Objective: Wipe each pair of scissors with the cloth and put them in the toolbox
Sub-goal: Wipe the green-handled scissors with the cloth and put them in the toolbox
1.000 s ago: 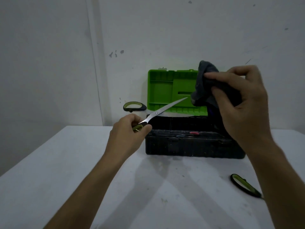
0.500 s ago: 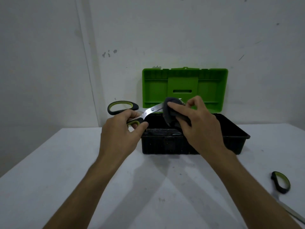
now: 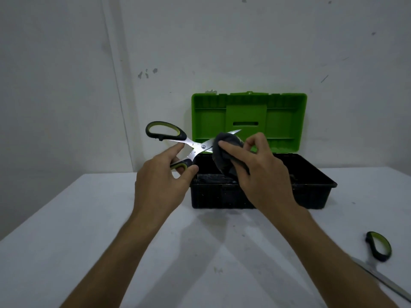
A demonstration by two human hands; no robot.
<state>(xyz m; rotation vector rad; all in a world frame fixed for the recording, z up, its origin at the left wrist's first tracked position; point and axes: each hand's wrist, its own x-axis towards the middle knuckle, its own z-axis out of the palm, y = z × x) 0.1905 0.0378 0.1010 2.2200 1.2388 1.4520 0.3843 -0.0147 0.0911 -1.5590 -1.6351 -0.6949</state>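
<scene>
My left hand (image 3: 162,181) grips the lower handle of an open pair of black-and-green scissors (image 3: 191,146), held in the air just left of the toolbox. Its other handle loop sticks up to the left. My right hand (image 3: 260,172) holds a dark grey cloth (image 3: 224,154) wrapped round the blades near the pivot; one blade tip pokes out past the cloth. Behind stands the black toolbox (image 3: 311,194) with its green lid (image 3: 287,116) raised. A second pair of scissors (image 3: 379,247) lies on the table at the lower right.
The white table (image 3: 66,230) stands against a pale wall. The toolbox sits near the table's back edge, with dark items dimly visible inside. The second scissors' blades run off toward the frame's right corner.
My right hand came down from in front of the lid and brought the cloth onto the blades. The scissors have opened wider, the upper handle swinging up and left.
</scene>
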